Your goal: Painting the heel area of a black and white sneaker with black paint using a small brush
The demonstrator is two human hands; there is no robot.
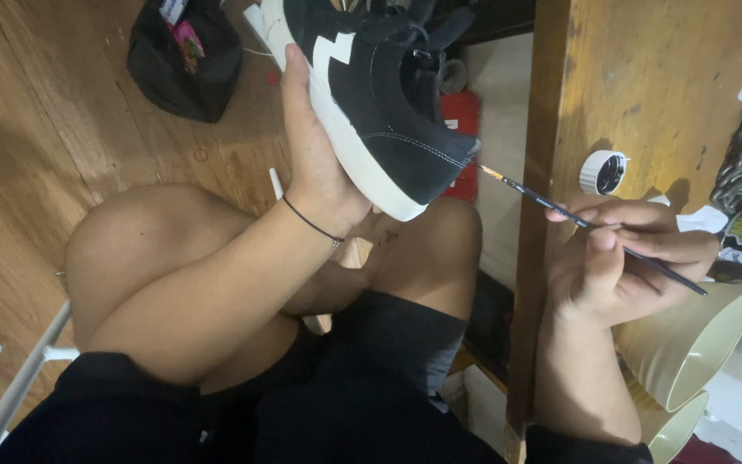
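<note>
Head view: wooden floor (62,112) and desk (646,77); left hand (319,163) fingers clasp shoe (388,103), right hand (620,258) fingers pinch paintbrush (594,225).

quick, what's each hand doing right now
Left hand: closed around the sole of the black sneaker, holding it up.
Right hand: closed on a thin paintbrush, tip at the sneaker's heel.

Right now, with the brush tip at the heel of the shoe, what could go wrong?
The left hand holds the black shoe unsupported in the air, so a wobble could smear paint from the thin brush onto the white sole. The right hand works beside the small open paint pot and the stacked cups, so it might knock either.
</note>
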